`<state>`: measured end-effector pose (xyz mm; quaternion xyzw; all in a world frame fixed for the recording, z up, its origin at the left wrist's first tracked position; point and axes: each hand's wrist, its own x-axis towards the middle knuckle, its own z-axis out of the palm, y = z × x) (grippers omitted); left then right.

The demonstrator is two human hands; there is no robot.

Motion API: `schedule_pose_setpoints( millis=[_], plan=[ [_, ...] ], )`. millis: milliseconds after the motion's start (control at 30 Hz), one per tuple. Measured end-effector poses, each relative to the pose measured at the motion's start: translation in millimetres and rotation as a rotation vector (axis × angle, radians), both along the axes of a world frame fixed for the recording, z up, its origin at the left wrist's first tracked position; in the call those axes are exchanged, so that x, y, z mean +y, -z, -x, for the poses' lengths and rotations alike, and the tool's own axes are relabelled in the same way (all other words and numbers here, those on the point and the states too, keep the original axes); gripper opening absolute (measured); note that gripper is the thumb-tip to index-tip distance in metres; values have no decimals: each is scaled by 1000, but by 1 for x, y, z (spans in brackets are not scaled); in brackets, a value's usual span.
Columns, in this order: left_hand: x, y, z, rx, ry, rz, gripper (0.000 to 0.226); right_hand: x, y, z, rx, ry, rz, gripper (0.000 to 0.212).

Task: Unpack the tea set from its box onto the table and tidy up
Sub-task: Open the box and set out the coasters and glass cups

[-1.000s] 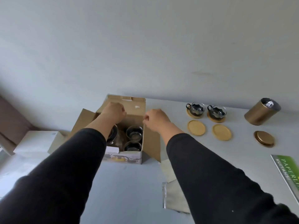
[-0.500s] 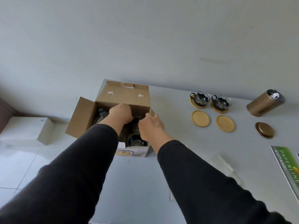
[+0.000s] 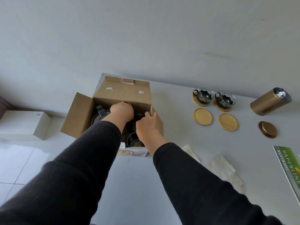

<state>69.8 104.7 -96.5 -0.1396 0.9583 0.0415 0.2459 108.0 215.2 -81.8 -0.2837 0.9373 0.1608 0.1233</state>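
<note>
Head: hands (image 3: 122, 111) apparently deeper in box (image 3: 123, 95).

Inside the cardboard box (image 3: 123, 95), both hands' fingertips are hidden, so what the left hand (image 3: 122, 111) and right hand (image 3: 148, 125) grip cannot be told. The green booklet (image 3: 289, 166) at the table's (image 3: 178, 98) right edge is cut off by the frame, and the box's contents are mostly hidden behind the forearms.

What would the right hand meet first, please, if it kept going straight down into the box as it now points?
Probably a glass cup inside the cardboard box, just under the right hand; depth is unclear.
</note>
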Motion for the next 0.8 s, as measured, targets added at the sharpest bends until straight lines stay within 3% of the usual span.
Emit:
schedule_pose_setpoints(
  millis=[500, 800],
  plan=[
    [-5, -23, -5, 123, 39, -16, 23, 6, -25, 6, -4, 7, 146, 23],
    [-12, -59, -14, 226, 44, 28, 12, 10, -71, 3, 56, 32, 172, 28]
  ],
)
